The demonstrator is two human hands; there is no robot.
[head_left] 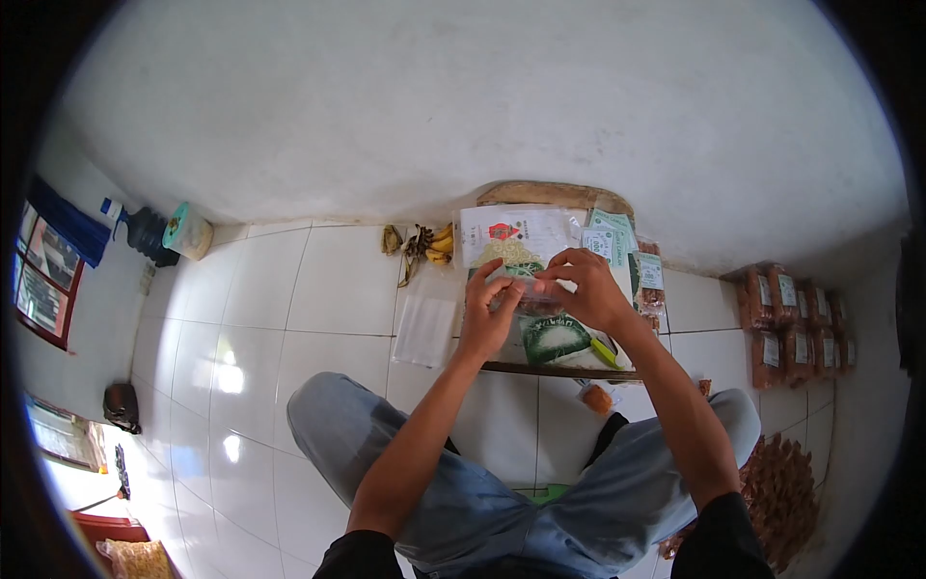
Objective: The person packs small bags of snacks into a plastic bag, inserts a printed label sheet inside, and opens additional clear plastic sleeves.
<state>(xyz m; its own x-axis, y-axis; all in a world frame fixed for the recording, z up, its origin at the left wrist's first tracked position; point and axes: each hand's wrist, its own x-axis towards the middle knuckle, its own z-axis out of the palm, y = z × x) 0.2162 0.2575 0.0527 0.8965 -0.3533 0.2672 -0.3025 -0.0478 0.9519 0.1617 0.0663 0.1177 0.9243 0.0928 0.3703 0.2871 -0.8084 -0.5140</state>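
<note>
The left hand [489, 311] and the right hand [584, 286] meet above a low wooden board [540, 369], fingers pinched shut on a small clear plastic packet [526, 288] held between them, just above a green-and-white printed bag [555, 338].

Head view — the person sits on white floor tiles [338, 289] with knees apart. Printed labels [612, 241] and a white sheet [511, 232] lie at the far end of the board, bananas [429, 246] rest to its left, and a spare clear bag [424, 330] lies flat on the tiles beside it. Sealed brown packs [796, 323] are stacked to the right; loose brown snacks [781, 487] are heaped near the right knee.

Judged from this grip, the step goes best with both thumbs near the packet's upper edge, the film kept taut and level — slack plastic would crease or slip. What the packet contains cannot be told.
</note>
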